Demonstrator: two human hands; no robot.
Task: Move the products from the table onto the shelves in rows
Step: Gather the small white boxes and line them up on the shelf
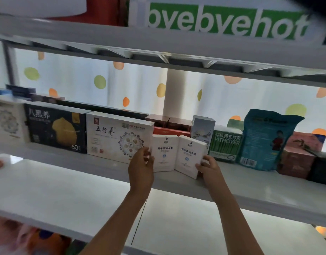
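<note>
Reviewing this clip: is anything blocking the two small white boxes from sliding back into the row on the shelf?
Yes. An orange-red box sits directly behind the two small white boxes, between the large white box and the green box. Left hand and right hand already hold them; nothing intervenes there.

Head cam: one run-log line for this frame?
step: shelving | left hand: at left white box | right hand: grips right white box | both upright on shelf
</note>
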